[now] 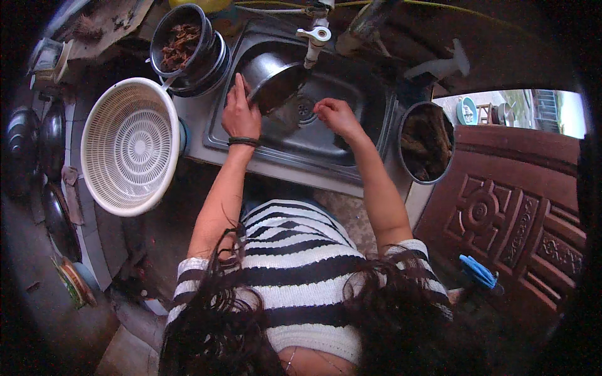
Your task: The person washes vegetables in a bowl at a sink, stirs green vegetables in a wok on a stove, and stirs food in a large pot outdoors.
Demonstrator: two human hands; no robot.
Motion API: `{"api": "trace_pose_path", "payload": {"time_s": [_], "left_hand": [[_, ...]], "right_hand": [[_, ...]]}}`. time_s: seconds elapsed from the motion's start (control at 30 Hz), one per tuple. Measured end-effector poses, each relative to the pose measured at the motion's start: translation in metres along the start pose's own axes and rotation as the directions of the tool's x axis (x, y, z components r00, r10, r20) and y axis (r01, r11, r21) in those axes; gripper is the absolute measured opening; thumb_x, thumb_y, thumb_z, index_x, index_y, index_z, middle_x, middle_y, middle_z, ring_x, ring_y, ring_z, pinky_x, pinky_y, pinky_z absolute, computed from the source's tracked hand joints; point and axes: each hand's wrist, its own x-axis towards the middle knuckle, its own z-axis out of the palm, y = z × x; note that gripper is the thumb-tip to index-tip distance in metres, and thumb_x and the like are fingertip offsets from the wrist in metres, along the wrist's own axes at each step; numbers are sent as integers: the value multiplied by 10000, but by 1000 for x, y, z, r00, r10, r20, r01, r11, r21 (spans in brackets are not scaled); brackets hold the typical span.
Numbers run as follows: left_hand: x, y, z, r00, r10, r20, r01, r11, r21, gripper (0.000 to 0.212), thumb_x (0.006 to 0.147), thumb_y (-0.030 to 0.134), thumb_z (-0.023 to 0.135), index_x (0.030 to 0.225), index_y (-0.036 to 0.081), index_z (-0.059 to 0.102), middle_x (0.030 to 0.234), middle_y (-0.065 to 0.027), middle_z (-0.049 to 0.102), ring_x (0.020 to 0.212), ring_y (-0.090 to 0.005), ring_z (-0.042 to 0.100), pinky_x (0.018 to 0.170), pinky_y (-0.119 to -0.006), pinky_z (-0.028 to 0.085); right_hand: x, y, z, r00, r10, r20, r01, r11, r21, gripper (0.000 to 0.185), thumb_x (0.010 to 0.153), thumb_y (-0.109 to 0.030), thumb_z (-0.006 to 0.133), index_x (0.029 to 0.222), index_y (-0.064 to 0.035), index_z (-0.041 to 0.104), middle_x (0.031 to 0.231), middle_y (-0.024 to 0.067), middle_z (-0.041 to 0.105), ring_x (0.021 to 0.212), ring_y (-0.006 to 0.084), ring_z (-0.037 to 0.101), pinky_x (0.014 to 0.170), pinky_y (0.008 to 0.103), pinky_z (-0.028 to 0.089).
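Observation:
A metal bowl (271, 70) lies tipped on its side in the stainless steel sink (329, 145), below the tap (313, 44); brownish liquid or residue shows at its mouth. My left hand (241, 113) rests against the bowl's near left rim, fingers extended; the grip's far side is hidden. Over the basin, right of the drain (305, 109), my right hand (336, 115) hovers with its fingers curled in. Whether anything small is between those fingers cannot be seen.
A white plastic colander (136, 148) stands left of the sink. Behind it, a dark pot (181, 40) of brown pieces sits on stacked bowls. A container (426, 142) with dark brown chunks stands at the sink's right edge, near a carved wooden door (498, 202).

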Motion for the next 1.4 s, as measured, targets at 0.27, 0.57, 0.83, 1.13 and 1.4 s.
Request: {"api": "trace_pose_path", "payload": {"time_s": [0.27,0.57,0.83,1.13,1.4], "left_hand": [[3,2,-18,929,287,-235,-272,958,94,548,793,14,526,1329,87,444,1263,-156,522,995,-336,596,809,-374,498],[-33,16,-65,856,402,-326,-402,913,68,460,854,74,506,1308,28,458,1277,-189,511,1090,-348,562,866,-384,482],[-58,1,-86,905,274,-326,-273,961,50,434,875,102,480,1300,18,465,1297,-169,499,1120,-318,549,901,-369,466],[-69,-32,-82,934,271,-234,-203,938,280,515,773,9,505,1281,91,511,1288,-62,521,841,-265,562,730,-335,500],[-60,-12,-83,948,254,-192,-230,963,137,485,778,46,496,1262,76,517,1276,-55,520,826,-249,568,722,-330,498]], "right_hand": [[-59,-76,-52,931,-247,267,295,942,-159,175,879,-142,495,878,-17,618,700,18,567,666,100,505,591,268,430],[-17,-14,-74,777,-261,573,-91,854,512,160,858,-125,498,912,-11,597,815,63,606,719,165,559,647,289,444],[-47,-148,-54,768,-304,564,483,853,-199,153,852,-139,507,871,-14,593,737,88,578,666,196,535,631,333,446],[-43,-201,34,697,-494,520,684,239,-690,112,783,-23,497,868,-40,568,779,167,618,704,313,616,612,366,492],[29,-345,138,364,-901,-236,920,387,-58,86,869,-58,515,909,-26,584,689,141,571,639,249,577,599,295,453]]}}
